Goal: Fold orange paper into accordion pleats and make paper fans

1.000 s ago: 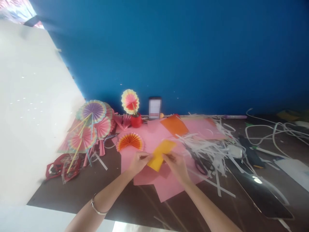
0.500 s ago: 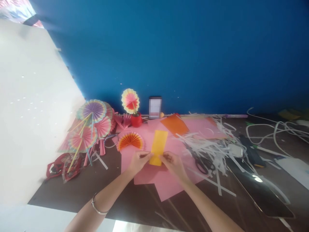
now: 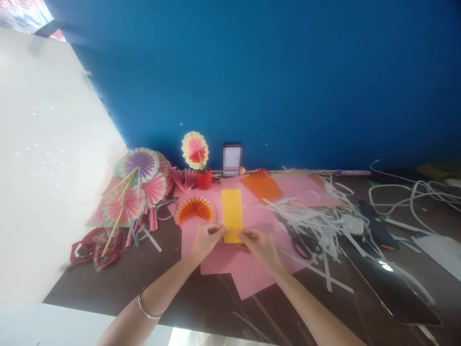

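Note:
A yellow strip of paper (image 3: 232, 209) stands nearly straight, long side pointing away from me, above pink paper sheets (image 3: 219, 262). My left hand (image 3: 207, 242) pinches its lower left edge between thumb and fingers. On the opposite edge, my right hand (image 3: 259, 245) pinches it near the lower right corner. Just left of the strip lies an orange pleated paper fan (image 3: 195, 211) with a yellow rim. An orange sheet of paper (image 3: 262, 186) rests behind and to the right.
Finished paper fans (image 3: 139, 166) crowd the left, near a red pot (image 3: 204, 178) with a paper flower. Right of my hands are white paper strips (image 3: 313, 218), black-handled scissors (image 3: 302, 246), a dark phone (image 3: 392, 283) and white cables (image 3: 412, 202). A blue wall (image 3: 270, 81) closes the back.
The yellow paper strip, tilted with its far end to the right before, has turned so its far end points straight away. Both hands keep their pinch and have barely moved.

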The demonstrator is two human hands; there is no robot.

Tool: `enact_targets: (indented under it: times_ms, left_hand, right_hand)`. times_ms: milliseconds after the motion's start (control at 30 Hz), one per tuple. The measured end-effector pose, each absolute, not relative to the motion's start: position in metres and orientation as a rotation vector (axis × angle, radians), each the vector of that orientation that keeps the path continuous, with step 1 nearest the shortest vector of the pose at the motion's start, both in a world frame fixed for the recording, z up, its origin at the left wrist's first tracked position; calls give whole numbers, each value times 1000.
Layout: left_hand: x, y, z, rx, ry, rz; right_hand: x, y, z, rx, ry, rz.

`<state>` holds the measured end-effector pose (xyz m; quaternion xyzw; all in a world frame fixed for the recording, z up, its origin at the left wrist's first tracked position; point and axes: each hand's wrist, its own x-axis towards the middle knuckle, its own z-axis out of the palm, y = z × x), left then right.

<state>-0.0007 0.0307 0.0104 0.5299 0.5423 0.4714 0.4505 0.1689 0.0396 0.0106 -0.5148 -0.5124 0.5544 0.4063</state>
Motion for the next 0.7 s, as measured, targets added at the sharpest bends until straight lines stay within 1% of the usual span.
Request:
enact_targets:
  times_ms: [233,400,700]
  left_hand:
    - [0,30,13,1274,1361,1142]
    - [-1,31,12,1254,1388,1148]
    - [-1,32,9,1213,1379,1172]
  right_hand:
    - [170,40,16,-1289,-1324,1407]
    - [170,41,12,-1270,-1337,1345]
    - [170,38,15,-1274,-1298,1460]
